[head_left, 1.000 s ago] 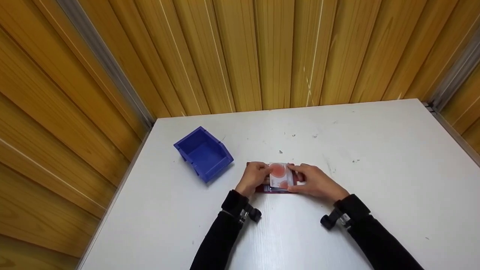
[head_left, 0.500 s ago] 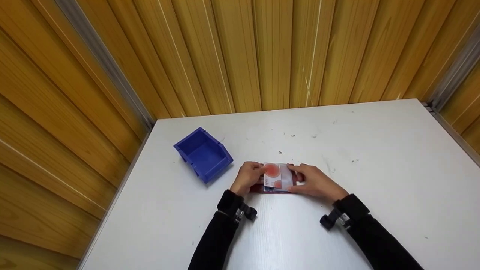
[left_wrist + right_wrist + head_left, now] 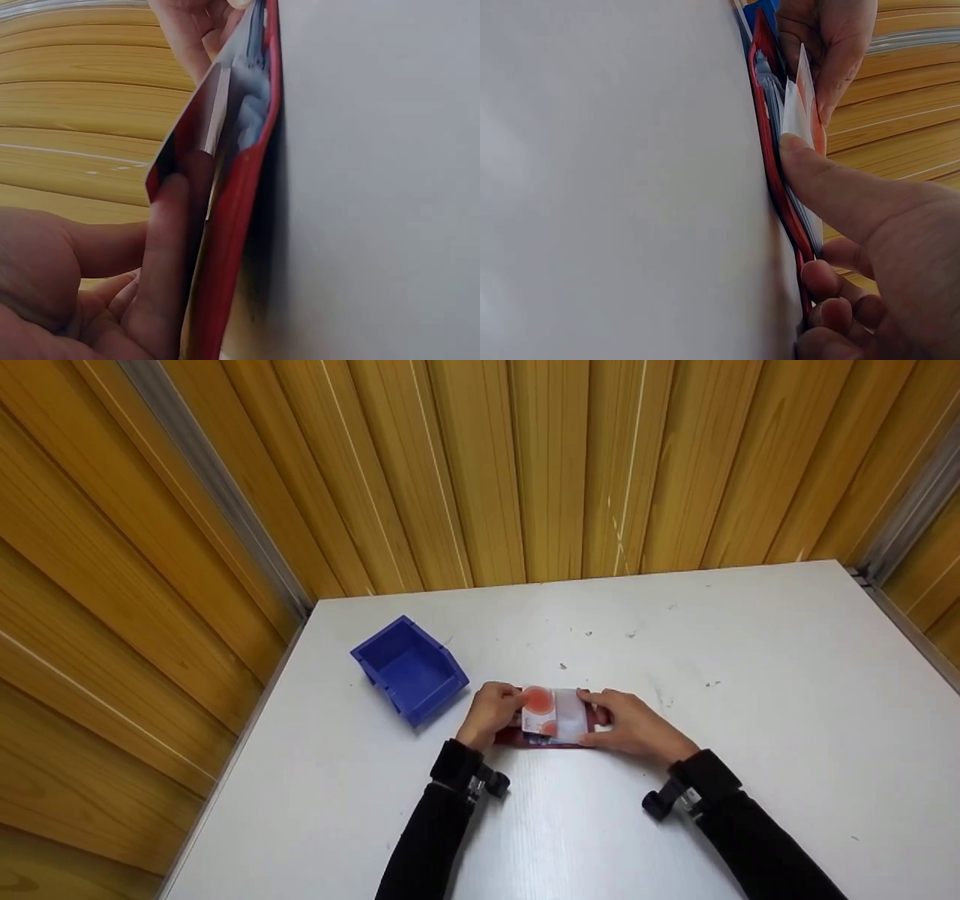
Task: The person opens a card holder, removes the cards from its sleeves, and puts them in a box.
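Note:
A red card holder (image 3: 506,739) lies opened flat on the white table, with clear plastic sleeves (image 3: 571,716) inside. My left hand (image 3: 486,712) pinches a white card with pink-red circles (image 3: 538,711) by its left edge, thumb on top. In the left wrist view the card (image 3: 196,131) tilts up from the red cover (image 3: 234,191), its far end by the sleeves. The right hand (image 3: 634,724) holds the holder's right side, and the right wrist view shows its thumb (image 3: 832,184) on the sleeve edges and its other fingers curled at the cover.
A blue plastic bin (image 3: 411,671) sits on the table (image 3: 720,660), left of and beyond the holder. Yellow wood-patterned panels (image 3: 555,472) rise behind the table and along its left side. Dark scuffs mark the tabletop.
The left hand and the card have moved left, away from the right hand, and more of the pale sleeve shows between them. The right hand has stayed in place.

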Motion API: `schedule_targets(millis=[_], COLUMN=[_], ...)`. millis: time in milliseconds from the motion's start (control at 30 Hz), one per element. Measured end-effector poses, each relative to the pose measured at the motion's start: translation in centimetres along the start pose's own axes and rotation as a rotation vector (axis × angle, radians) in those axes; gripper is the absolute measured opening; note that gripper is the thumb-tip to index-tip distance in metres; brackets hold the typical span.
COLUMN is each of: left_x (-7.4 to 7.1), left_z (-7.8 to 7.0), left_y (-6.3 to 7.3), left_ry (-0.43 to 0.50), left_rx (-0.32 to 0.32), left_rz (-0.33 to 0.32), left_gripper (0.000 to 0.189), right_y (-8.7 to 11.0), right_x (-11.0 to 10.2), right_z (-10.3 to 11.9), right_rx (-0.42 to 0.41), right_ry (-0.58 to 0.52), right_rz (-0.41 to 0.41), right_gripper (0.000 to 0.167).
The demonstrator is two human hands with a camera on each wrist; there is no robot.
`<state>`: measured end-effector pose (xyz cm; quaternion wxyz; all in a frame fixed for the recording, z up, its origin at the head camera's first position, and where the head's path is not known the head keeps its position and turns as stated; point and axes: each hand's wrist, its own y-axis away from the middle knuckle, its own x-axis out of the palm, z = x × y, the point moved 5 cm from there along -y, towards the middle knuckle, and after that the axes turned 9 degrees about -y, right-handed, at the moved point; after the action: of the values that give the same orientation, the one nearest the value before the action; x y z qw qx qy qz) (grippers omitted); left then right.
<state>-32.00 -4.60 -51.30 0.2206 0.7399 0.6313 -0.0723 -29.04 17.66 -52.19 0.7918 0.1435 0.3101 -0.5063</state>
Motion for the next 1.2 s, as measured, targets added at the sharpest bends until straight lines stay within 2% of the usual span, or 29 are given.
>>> schedule_targets(millis=[267, 400, 567, 733, 967, 1200], left_x=[-0.6, -0.9, -1.4, -1.7, -2.2, -3.2], left_z=[-0.4, -0.5, -0.8, -1.3, -2.3, -4.3], left_y=[0.1, 0.1, 0.0, 0.2, 0.6, 1.3], left_ry=[0.018, -0.021, -0.080, -0.082, 0.001, 0.089], left_rx=[-0.004, -0.007, 0.031, 0.040, 0.061, 0.101], left_rz=[0.009, 0.004, -0.007, 0.010, 0.025, 0.019], left_gripper=[0.015, 0.016, 0.015, 0.016, 0.017, 0.017], right_y=[0.1, 0.1, 0.0, 0.0, 0.0, -0.1], right_x=[-0.3, -0.3, -0.1, 0.0, 0.0, -0.1], right_z=[0.1, 0.0, -0.2, -0.2, -0.1, -0.1], right_rx=[-0.047, -0.037, -0.018, -0.026, -0.039, -0.008], right_ry=[-0.013, -0.010, -0.009, -0.019, -0.013, -0.030], right_rz=[-0.011, -0.007, -0.005, -0.009, -0.003, 0.009], right_gripper=[0.073, 0.074, 0.075, 0.075, 0.075, 0.076])
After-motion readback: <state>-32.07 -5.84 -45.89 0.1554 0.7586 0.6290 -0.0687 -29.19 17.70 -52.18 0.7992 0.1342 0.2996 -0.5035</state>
